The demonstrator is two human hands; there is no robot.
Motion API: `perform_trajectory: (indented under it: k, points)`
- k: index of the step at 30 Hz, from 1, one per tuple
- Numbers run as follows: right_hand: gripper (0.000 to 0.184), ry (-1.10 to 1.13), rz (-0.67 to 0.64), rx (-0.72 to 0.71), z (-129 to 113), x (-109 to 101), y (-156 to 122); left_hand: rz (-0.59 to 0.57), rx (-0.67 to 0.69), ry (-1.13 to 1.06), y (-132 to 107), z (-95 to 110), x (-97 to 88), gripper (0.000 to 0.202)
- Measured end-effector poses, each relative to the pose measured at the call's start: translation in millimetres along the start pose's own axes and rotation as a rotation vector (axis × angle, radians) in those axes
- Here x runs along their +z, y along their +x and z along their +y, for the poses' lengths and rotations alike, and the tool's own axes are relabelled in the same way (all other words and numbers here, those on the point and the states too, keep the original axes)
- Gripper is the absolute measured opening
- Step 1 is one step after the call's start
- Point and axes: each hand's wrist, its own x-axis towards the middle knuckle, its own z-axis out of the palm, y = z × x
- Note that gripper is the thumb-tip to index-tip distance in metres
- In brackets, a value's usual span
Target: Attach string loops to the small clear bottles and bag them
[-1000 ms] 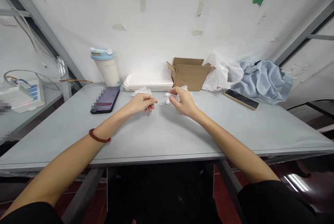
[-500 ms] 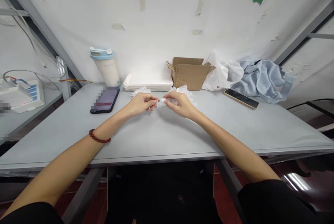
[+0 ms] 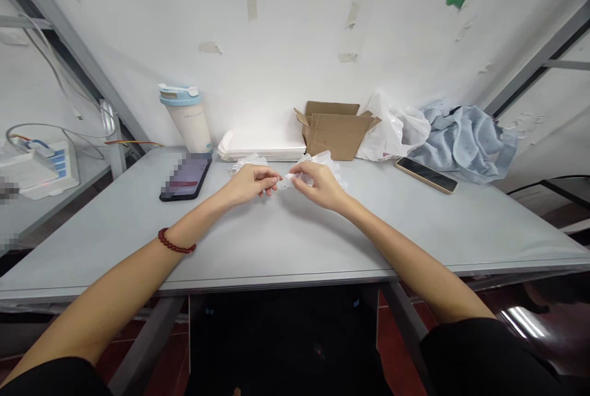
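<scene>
My left hand (image 3: 251, 182) and my right hand (image 3: 317, 184) meet above the grey table (image 3: 286, 242), both pinched on a small white item (image 3: 284, 181) held between their fingertips. It is too small to name for certain. More small white pieces in clear wrapping (image 3: 329, 162) lie just behind my right hand, and another loose white bundle (image 3: 246, 161) lies behind my left hand. A red bead bracelet (image 3: 175, 243) sits on my left wrist.
A dark phone (image 3: 185, 178) lies left of my hands and a second phone (image 3: 426, 174) to the right. Along the wall stand a blue-lidded cup (image 3: 187, 116), flat white trays (image 3: 262, 147), a cardboard box (image 3: 334, 128), a white plastic bag (image 3: 396, 128) and a blue cloth (image 3: 465, 138).
A second ago my hands were apart, the right holding the white item alone. The right hand moved left to the left hand, and both now pinch the item.
</scene>
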Motion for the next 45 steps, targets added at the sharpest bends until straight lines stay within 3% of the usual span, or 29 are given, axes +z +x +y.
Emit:
perform_trajectory:
  k: [27,45]
  points:
    - [0.017,-0.042,-0.085,-0.081,4,1,1,0.036,0.171,0.112,2,-10,4.1,0.022]
    - [0.014,-0.011,-0.132,-0.086,12,14,-4,0.012,0.144,0.188,-3,-11,13.3,0.023]
